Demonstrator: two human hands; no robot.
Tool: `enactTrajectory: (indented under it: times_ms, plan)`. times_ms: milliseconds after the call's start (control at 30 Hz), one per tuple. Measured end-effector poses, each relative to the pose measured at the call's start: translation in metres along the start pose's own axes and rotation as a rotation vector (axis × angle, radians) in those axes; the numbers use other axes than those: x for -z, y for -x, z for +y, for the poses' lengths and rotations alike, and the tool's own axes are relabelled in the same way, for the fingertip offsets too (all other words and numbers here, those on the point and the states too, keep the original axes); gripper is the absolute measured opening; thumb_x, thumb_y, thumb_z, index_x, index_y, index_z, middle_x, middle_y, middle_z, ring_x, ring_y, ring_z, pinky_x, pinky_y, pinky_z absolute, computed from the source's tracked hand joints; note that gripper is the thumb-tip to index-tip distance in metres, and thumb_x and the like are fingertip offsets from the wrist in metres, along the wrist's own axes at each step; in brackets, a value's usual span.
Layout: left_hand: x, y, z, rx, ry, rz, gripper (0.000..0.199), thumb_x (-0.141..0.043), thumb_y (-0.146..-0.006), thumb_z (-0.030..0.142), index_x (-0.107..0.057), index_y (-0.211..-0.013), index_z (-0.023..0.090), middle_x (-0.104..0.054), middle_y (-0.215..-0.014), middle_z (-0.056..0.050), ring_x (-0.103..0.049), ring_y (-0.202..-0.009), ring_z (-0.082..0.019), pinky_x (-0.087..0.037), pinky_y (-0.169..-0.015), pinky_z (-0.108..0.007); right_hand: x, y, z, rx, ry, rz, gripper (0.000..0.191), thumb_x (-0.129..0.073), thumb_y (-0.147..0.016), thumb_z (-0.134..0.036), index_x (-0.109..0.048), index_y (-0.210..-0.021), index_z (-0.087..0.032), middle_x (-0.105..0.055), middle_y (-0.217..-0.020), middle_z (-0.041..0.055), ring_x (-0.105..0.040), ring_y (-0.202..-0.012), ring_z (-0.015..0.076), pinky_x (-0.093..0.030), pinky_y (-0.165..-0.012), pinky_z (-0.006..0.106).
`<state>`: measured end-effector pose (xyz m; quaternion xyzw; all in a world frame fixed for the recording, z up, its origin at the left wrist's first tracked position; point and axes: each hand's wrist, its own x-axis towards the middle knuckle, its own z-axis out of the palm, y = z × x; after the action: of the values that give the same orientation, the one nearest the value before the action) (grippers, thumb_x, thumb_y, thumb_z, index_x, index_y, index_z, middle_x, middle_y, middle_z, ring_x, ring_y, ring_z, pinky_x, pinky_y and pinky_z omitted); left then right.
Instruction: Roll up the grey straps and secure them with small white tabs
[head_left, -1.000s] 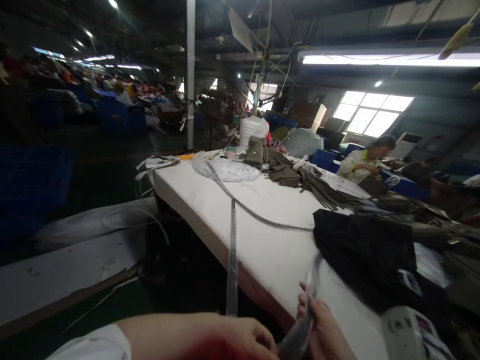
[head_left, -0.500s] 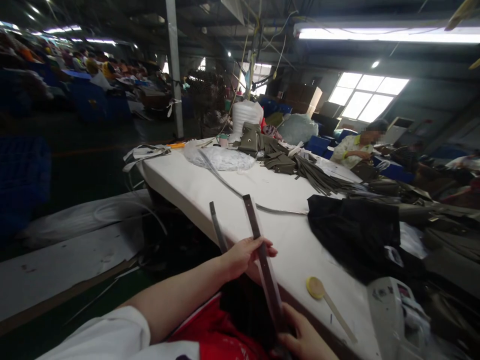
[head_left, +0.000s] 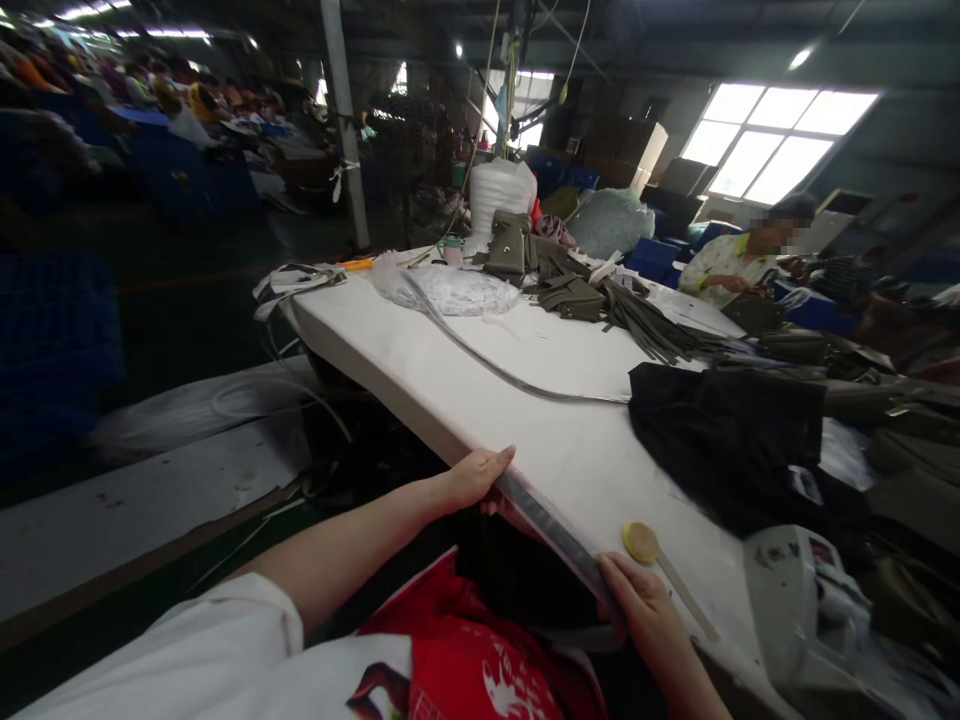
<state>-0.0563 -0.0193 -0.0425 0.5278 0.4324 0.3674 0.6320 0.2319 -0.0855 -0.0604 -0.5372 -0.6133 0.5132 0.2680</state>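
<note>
The strip [head_left: 551, 526] has dark grey colour, the table [head_left: 390, 350] is white, the cloth [head_left: 720, 425] is black, and the apron [head_left: 465, 635] is red with white print

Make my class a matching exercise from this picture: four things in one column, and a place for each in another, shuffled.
Things
1. Dark strip
2. Black cloth
3. Clear plastic bag
4. Yellow round object

Places
A. Toward the far end of the white table
B. On the table, close beside the right hand
C. Held between the left hand and the right hand
D. Just beyond the white device

Pairs: 1-C, 2-D, 3-A, 4-B
</note>
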Motion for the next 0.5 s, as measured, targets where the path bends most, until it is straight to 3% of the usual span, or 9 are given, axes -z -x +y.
enactTrajectory:
  times_ms: [167, 267, 433, 500]
  plan:
    - [0.005, 0.006, 0.003, -0.008, -0.013, -0.067, 0.081, -0.034, -0.085, 0.077, -0.072, -0.075, 0.006, -0.072, -0.065, -0.014, -0.051, -0.035, -0.010, -0.037, -0.036, -0.021, 0.010, 0.005, -0.001, -0.017, 0.036, -0.066, 0.051, -0.047, -0.087, -0.065, -0.061, -0.073, -0.018, -0.059, -0.057, 0.0013, -0.045, -0.046, 0.0126, -0.034, -0.044, 0.024]
    - [0.016, 0.006, 0.008, 0.036, -0.021, -0.142, 0.076, -0.038, -0.085, 0.076, -0.072, -0.083, 0.008, -0.073, -0.066, -0.013, -0.054, -0.038, -0.011, -0.038, -0.038, -0.020, 0.014, 0.008, -0.001, -0.014, 0.082, -0.001, 0.052, -0.046, -0.087, -0.065, -0.062, -0.071, -0.019, -0.059, -0.055, 0.0012, -0.045, -0.045, 0.0126, -0.035, -0.044, 0.024]
    - [0.029, 0.010, 0.018, 0.235, -0.066, -0.573, 0.049, -0.063, -0.079, 0.065, -0.072, -0.089, 0.018, -0.073, -0.076, -0.008, -0.062, -0.052, -0.015, -0.047, -0.047, -0.024, 0.027, 0.006, -0.003, 0.043, 0.197, 0.026, 0.054, -0.052, -0.080, -0.069, -0.064, -0.060, -0.021, -0.062, -0.054, 0.0031, -0.058, -0.056, 0.0181, -0.048, -0.054, 0.024]
    - [0.028, 0.014, 0.020, 0.312, -0.088, -0.746, 0.043, -0.067, -0.077, 0.062, -0.073, -0.085, 0.020, -0.067, -0.064, -0.004, -0.058, -0.047, -0.015, -0.044, -0.043, -0.025, 0.033, 0.003, -0.004, 0.062, 0.234, 0.028, 0.050, -0.056, -0.075, -0.069, -0.069, -0.062, -0.022, -0.065, -0.058, 0.0040, -0.064, -0.063, 0.0215, -0.052, -0.057, 0.024]
